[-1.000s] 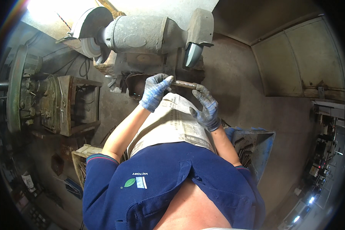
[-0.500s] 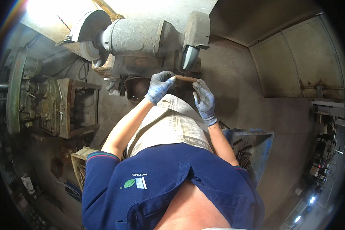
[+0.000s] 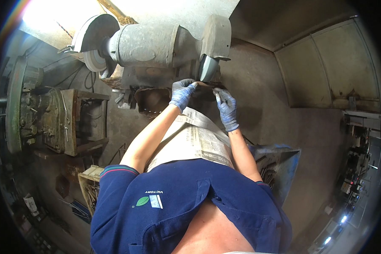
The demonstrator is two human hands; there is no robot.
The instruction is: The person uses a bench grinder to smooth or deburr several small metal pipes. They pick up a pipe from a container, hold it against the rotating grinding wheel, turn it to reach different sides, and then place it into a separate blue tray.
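Note:
A narrow brown bar runs between my two hands, just below the right wheel of a grey bench grinder. It appears to meet the wheel's lower edge. My left hand, in a blue and grey work glove, pinches the bar's left end. The gloved fingertips of my right hand are closed on its right end. Much of the bar is hidden by the fingers and the shadow under the wheel, and I cannot make out its exact kind.
Newspaper covers my lap. A blue-edged bin of metal pieces stands at my right, a pale crate of similar pieces at my left. The grinder's other wheel is at far left. A green machine stands left, a metal panel right.
Both hands have carried the bar forward to the lower edge of the right wheel. My left hand has shifted slightly right, and the bar now shows less between the fingers.

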